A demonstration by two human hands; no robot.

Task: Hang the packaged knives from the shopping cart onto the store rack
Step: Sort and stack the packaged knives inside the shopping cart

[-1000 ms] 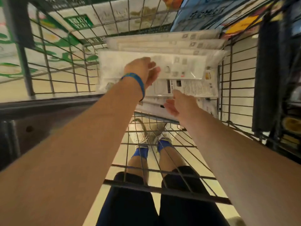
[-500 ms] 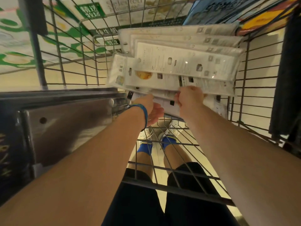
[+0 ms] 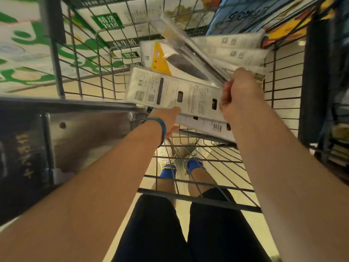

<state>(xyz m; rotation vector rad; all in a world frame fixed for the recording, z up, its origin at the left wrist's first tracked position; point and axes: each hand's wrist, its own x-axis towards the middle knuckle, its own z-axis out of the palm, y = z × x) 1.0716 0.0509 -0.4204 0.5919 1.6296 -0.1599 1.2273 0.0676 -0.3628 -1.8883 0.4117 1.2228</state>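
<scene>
Gripping knife pkgs w/ R hand; L hand touches barcoded pkg, grip unclear.

Floor below both hands: pale beige, glossy. Left of left hand: brushed metal panel with one round hole. Further left: dark panel with gold characters. Beyond it, up-left: white-and-green printed cartons, stacked. Beyond right hand: blue packaging, orange-yellow packaging beside it. Right of right hand: dark shelving, stock too blurred to read. Light warm, yellowish.
</scene>
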